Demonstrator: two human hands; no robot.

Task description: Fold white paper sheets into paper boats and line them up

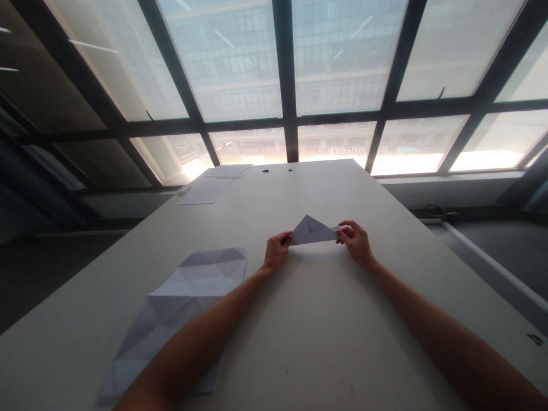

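Observation:
A small folded white paper [314,231] with a triangular peak is held up over the white table [317,319]. Its left corner is pinched by my left hand [277,250]. At its right end, my right hand [356,242] grips the narrow tip between thumb and fingers. To the left lies a large creased sheet of paper [188,291], partly hidden under my left forearm.
Flat white sheets [199,192] lie at the table's far left, with more papers [229,170] behind them. Two small dark round spots mark the far end of the table. Large framed windows [240,57] stand beyond it. Dark cables [436,211] lie past the right edge.

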